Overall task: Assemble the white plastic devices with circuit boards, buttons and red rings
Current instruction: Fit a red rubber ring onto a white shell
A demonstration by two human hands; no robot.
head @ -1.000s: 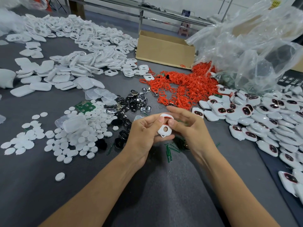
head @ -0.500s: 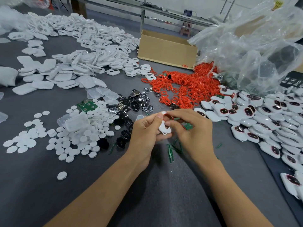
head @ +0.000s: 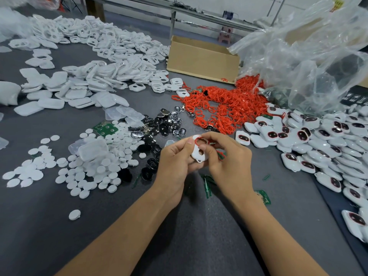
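Gently: your left hand (head: 175, 162) and right hand (head: 229, 158) both pinch the white shell (head: 199, 154) above the near middle of the grey table (head: 199, 246), and the red ring (head: 199, 139) looks only partly seated at its far opening, so a thumb slip could pop it loose. A cardboard box (head: 201, 58) and plastic bag (head: 298, 66) sit far right.

The left hand (head: 173, 165) and right hand (head: 229, 162) are bare, with short plain nails, and both forearms are uncovered, sleeveless skin.

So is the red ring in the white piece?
Partly: red ring loops loose over white piece, at its top hole; left hand and right hand hold them.
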